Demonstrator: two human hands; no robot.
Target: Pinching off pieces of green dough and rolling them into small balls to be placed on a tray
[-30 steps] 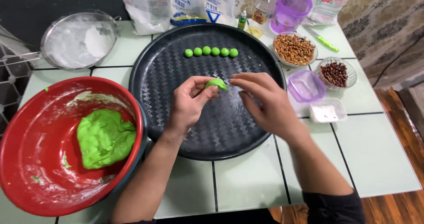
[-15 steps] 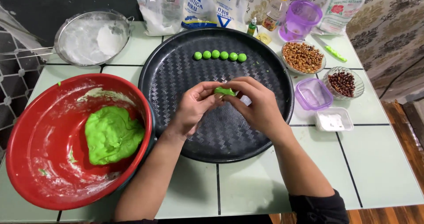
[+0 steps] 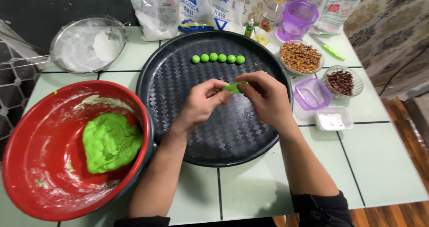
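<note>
We hold a small piece of green dough (image 3: 233, 87) between both hands above the middle of the round black tray (image 3: 178, 101), our left hand (image 3: 203, 102) pinching its left end with a closed grip and our right hand (image 3: 264, 98) closed on its right end, fingertips of the two hands nearly meeting around it. Behind our hands, toward the far rim of the tray, a row of five small green balls (image 3: 217, 58) lies side by side, well apart from the piece we grip. To our left on the tabletop (image 3: 384, 164) sits a large red bowl (image 3: 40, 182), dusted with flour, with a big lump of green dough (image 3: 111, 142) in it; its rim comes just beside the tray's left edge and our left forearm passes close by it. Farther back on the left stands a metal sieve (image 3: 89, 46) with white flour. To the right of the tray we see a dish of light brown nuts (image 3: 300, 57), a glass dish of dark beans (image 3: 342, 81), a small purple container (image 3: 312, 93) and a little clear box of white powder (image 3: 333, 118). Along the back stand plastic bags (image 3: 187, 8), a small bottle (image 3: 272, 12) and a purple cup (image 3: 296, 19).
</note>
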